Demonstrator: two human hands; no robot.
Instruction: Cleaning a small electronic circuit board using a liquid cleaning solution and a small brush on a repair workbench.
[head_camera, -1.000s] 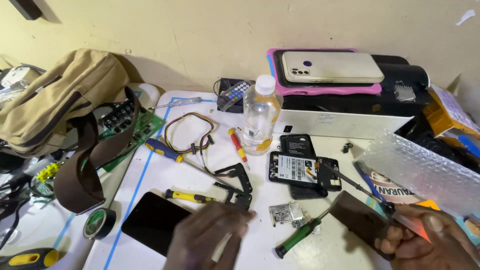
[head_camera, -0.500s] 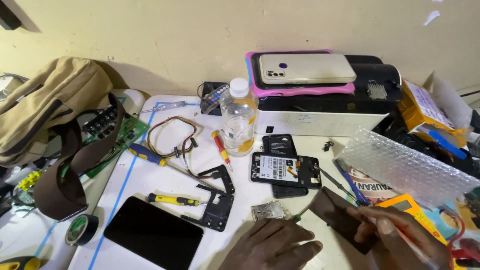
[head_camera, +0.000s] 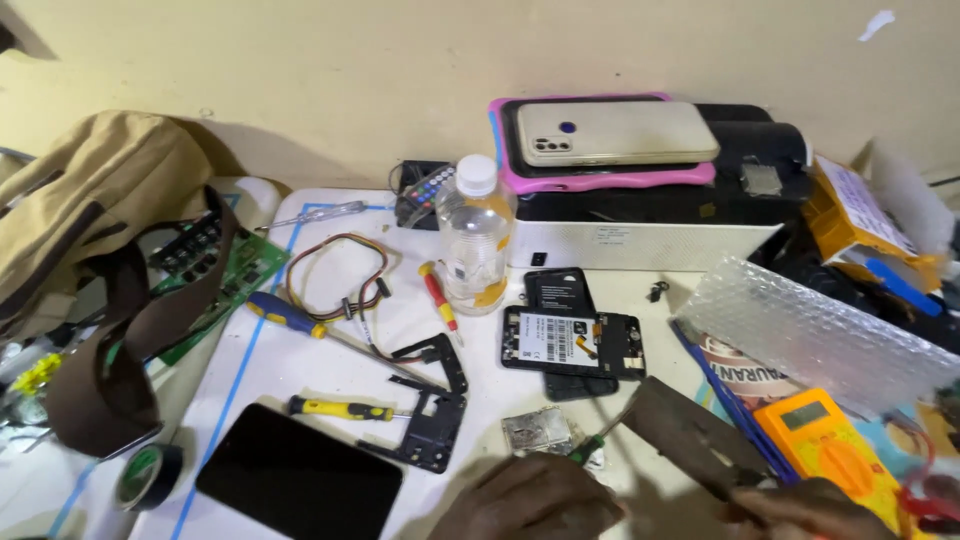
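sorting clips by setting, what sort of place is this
Probably a phone repair bench: an opened phone with its back off, loose screwdrivers such as the yellow-handled one, and an orange multimeter on a cluttered white table.

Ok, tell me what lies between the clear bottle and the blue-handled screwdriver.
In the head view, a red-handled screwdriver and a coiled wire bundle lie between bottle and screwdriver.

two bare hands (head_camera: 540, 497) at the lower edge, no gloves, rings or sleeves in view
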